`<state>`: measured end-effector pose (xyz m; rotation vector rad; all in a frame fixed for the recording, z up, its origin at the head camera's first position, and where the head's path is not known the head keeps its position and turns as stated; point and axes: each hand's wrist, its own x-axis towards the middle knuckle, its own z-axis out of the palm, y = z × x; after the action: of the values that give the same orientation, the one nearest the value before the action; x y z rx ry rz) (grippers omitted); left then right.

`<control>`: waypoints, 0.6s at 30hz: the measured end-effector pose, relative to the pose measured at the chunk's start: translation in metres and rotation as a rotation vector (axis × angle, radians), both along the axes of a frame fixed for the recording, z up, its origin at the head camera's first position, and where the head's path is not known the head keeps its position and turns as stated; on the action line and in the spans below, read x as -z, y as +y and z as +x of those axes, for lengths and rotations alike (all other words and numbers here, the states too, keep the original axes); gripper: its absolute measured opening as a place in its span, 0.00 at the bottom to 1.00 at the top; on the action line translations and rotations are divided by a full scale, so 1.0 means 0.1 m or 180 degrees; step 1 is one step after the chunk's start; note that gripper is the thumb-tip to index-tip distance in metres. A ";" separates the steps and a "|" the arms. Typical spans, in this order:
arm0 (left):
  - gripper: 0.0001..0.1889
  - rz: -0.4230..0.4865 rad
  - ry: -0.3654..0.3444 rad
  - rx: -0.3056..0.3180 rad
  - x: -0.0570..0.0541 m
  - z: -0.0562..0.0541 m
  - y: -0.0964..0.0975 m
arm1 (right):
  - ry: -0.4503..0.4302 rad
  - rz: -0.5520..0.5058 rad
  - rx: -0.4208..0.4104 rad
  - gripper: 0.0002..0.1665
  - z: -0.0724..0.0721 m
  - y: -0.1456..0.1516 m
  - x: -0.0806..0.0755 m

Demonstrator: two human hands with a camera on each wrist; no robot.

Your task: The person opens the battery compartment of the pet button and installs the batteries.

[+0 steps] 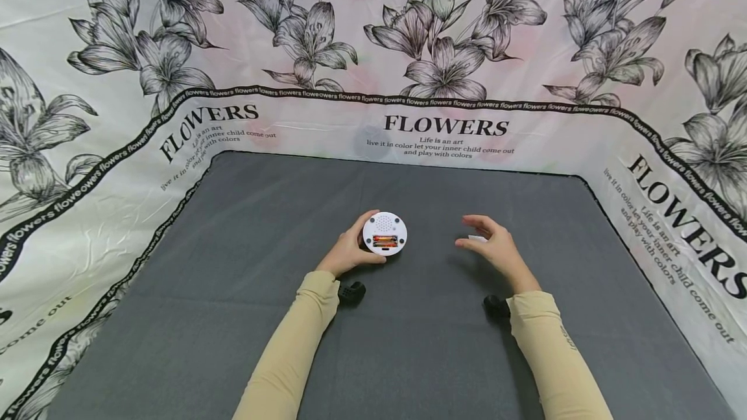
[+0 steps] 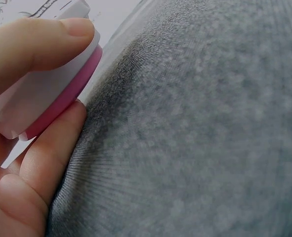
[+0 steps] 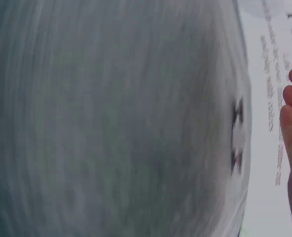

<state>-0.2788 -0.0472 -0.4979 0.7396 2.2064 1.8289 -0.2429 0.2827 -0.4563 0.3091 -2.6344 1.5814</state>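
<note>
Sleeves (image 1: 292, 349) cross cloth (image 1: 432, 355), left hand (image 1: 347, 248) gripping device (image 1: 385, 225), right hand (image 1: 500, 250) gaping near white piece (image 1: 477, 238).

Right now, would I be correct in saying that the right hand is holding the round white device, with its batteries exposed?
Not quite: it is the left hand that holds the round white device, as the head view shows. Its batteries are indeed exposed.
</note>
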 end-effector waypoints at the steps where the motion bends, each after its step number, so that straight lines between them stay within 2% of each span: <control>1: 0.53 0.0010 -0.0006 0.0010 -0.03 0.02 0.00 | -0.0040 0.0058 0.0030 0.39 0.00 0.05 0.01; 6: 0.51 0.0046 -0.0001 0.0089 -0.19 0.10 -0.02 | -0.0134 0.0398 0.0101 0.41 -0.04 0.23 0.07; 9: 0.51 0.0029 -0.0010 0.0106 -0.23 0.12 -0.03 | -0.0144 0.0586 0.0116 0.39 -0.07 0.30 0.11; 11: 0.52 0.0061 -0.0022 0.0113 -0.22 0.11 -0.03 | -0.0150 0.0684 0.0115 0.37 -0.08 0.33 0.13; 18: 0.54 0.0021 -0.0017 0.0011 0.01 -0.01 0.00 | 0.0040 0.0902 0.0177 0.30 -0.09 0.37 0.17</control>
<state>-0.2802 -0.0470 -0.4991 0.7387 2.1954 1.8352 -0.2515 0.3202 -0.4735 0.2534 -2.8294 1.1849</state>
